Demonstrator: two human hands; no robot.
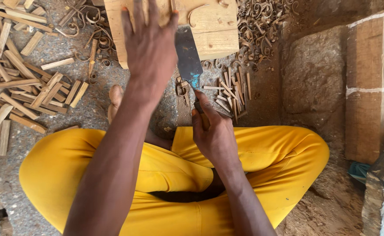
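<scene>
- Head view: left hand (150,48) lies open, fingers spread, on the pale wooden block (209,30).
- Right hand (214,133) grips a flat, dark-bladed knife (187,57), blue-smeared near the handle.

I see my left hand (150,48) spread flat on the pale wooden block (214,26), while my right hand (214,133) grips the broad grey metal blade (187,59) leaning against it.

Dirt floor (91,116) lay littered with wood sticks (21,83) and curled shavings (262,22); rough stone wall (314,83) stood right, daylight overhead.
</scene>
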